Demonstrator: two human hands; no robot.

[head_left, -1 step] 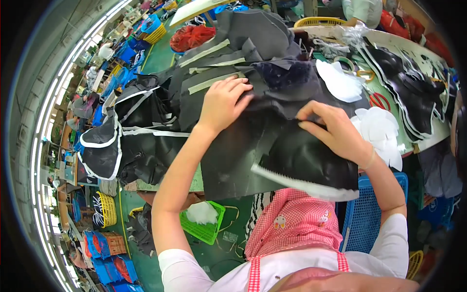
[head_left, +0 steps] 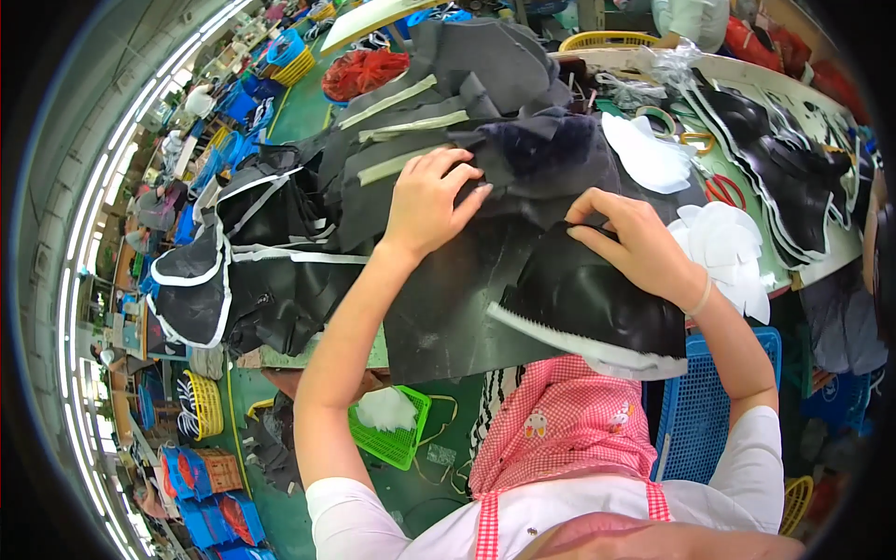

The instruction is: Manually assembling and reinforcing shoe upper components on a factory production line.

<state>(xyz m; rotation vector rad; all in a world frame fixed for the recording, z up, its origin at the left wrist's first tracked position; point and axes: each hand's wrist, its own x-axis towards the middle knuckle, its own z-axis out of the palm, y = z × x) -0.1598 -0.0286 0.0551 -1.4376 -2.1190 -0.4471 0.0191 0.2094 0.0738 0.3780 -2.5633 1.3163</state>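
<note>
Here we are, our right hand (head_left: 639, 247) at two o'clock from the view's centre, thumb and fingers pinching the top of a glossy black, curved, leather-like panel with a white toothed edge (head_left: 602, 299)! That panel lies towards three o'clock, over a flat charcoal sheet (head_left: 439, 322). At twelve, our left hand (head_left: 431, 201) rests, loosely bent, on dark grey cloth (head_left: 373, 210); whether it's gripping, we can't tell. We'd want light pinching, no creases, and steady left-hand pressure.
</note>
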